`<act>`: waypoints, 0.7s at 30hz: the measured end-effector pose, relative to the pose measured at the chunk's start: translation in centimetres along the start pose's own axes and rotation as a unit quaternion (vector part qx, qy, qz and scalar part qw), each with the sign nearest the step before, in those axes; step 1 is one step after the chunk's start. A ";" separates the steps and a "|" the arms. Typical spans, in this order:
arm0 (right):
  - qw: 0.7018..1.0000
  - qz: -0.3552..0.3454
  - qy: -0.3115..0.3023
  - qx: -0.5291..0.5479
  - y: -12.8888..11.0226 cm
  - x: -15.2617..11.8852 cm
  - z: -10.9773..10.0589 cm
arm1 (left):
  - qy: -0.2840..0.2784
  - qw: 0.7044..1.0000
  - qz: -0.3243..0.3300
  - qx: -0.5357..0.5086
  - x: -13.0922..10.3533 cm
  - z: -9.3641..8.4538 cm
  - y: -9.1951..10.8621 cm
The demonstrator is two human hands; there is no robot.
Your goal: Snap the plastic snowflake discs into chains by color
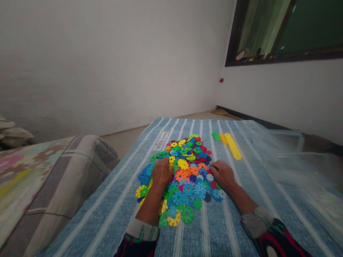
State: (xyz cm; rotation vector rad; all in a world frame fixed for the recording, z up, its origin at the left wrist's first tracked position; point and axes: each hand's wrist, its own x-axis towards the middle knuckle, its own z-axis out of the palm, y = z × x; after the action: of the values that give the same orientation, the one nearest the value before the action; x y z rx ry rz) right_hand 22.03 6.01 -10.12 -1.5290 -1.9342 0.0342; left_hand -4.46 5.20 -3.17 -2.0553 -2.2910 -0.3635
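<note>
A heap of flower-shaped plastic discs in many colours lies on the blue striped tablecloth. At the heap's left side, my left hand rests with its fingers curled down against the discs, a yellow one close to its fingertips. My right hand sits at the right edge of the heap, fingers bent in and closed, touching or just above red and pale discs. What either hand grips, if anything, is hidden. Beyond my right hand lies a row of overlapping yellow discs, with orange discs and green discs beside it.
Clear plastic boxes stand at the table's right side. Printed words, "With love", show on the cloth behind the heap. A bed or seat with a patterned cover is at the left. Walls and a dark-framed window rise behind.
</note>
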 end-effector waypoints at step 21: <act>1.000 0.011 -0.020 -0.007 -0.2 0.1 -0.3 | -0.014 0.998 0.031 0.043 0.1 -0.3 0.2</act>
State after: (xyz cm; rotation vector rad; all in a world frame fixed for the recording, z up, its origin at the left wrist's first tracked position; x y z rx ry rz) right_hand 21.97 5.90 -9.75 -1.5691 -1.9532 0.0609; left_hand -4.31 5.31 -2.87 -2.0956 -2.2109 -0.2299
